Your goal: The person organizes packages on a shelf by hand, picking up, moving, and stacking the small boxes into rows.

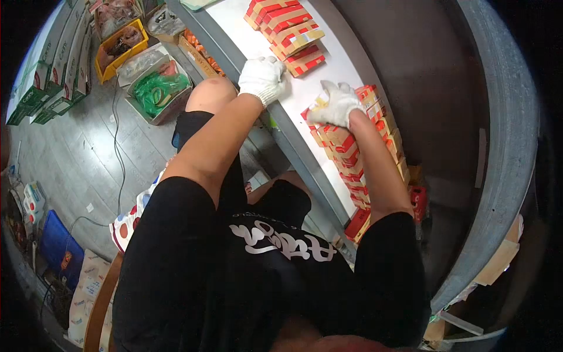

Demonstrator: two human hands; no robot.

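My left hand [261,79], in a white knit glove, is at the near edge of the white tabletop [296,97]. Its fingers are curled, and whatever may be in them is hidden. Just past it lies a group of small red-and-tan cardboard boxes [290,29], some leaning on one another. My right hand [338,105], gloved the same way, is over the top end of a long stack of similar boxes [346,155]. Its fingers are spread and slightly blurred. A small yellowish patch shows by the fingers; I cannot tell what it is.
A dark panel [410,76] borders the table's far side. On the floor to the left are a yellow crate [122,50], a carton with a green plastic bag [157,91] and long green-and-white cartons [56,73]. A black cable [117,146] crosses the floor.
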